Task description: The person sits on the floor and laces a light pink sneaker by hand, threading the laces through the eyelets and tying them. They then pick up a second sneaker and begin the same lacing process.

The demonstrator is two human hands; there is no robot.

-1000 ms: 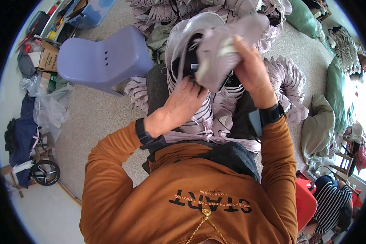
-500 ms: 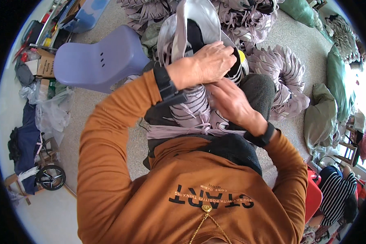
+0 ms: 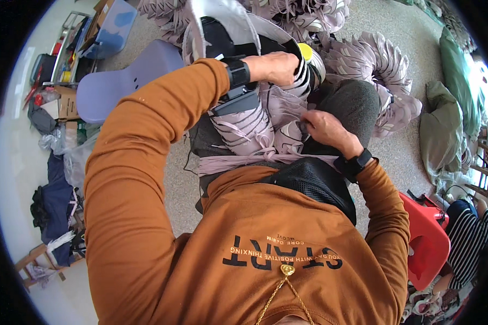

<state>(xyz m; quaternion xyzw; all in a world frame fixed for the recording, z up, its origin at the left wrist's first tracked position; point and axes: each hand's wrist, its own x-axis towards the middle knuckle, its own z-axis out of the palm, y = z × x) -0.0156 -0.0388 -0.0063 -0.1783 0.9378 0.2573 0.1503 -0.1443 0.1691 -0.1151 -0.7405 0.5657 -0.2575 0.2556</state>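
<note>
Pale pink shoe uppers [image 3: 238, 132] with dark-edged strips lie stacked across my lap. My left hand [image 3: 276, 69] is over the far part of the stack, beside a pale, dark-lined opening [image 3: 217, 35]. Its fingers curl downward, and what they hold is hidden. Closer to me and to the right, my right hand [image 3: 328, 130] is closed just beside the uppers. Its fingertips are pinched; anything in them is too small to name. A bundle of pink laces [image 3: 233, 161] runs across my waist. A round yellow thing [image 3: 306, 51] sits right of my left hand.
More shoe uppers lie in rings [image 3: 387, 70] on the floor ahead and to the right. A purple chair [image 3: 108, 89] stands at the left, a red chair [image 3: 425, 238] at the right. Green sacks [image 3: 444, 130] rest farther right, near a person in striped clothing [image 3: 474, 244].
My hands were together over the stack and are now apart. The right hand has moved right and toward me; the left has shifted slightly away. The view has moved a little.
</note>
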